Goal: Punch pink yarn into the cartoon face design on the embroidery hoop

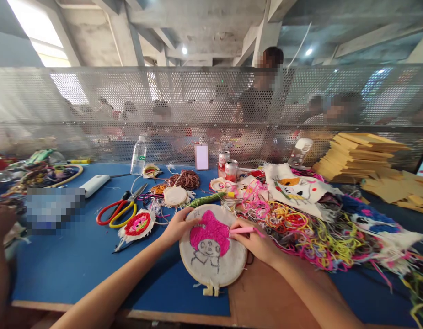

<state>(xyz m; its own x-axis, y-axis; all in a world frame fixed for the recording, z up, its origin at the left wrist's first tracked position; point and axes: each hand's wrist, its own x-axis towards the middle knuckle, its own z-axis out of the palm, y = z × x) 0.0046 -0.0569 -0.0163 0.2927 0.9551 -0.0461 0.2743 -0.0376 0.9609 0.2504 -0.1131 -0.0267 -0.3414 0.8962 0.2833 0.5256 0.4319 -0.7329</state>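
Observation:
A round embroidery hoop [228, 269] is tilted up in front of me, its white cloth carrying a drawn character with a head cover filled in bright pink loops. My left hand [177, 227] grips the hoop's upper left rim, thumb lying over the cloth. In my right hand [254, 243] is a pink punch needle [244, 230], its tip end at the right edge of the pink area; whether it pierces the cloth is hidden. Left of the hoop lie scissors [119, 213] with red and yellow handles, beside a small round red-and-pink embroidered piece [139, 225].
Tangled yarn [293, 224] and embroidered cloths cover the table's right side. Behind stand a water bottle [138, 155], two drink cans [231, 170] and stacked yellow packets [351, 157]. A perforated metal screen [197, 96] borders the table. Another person's hand [2, 221] is at far left.

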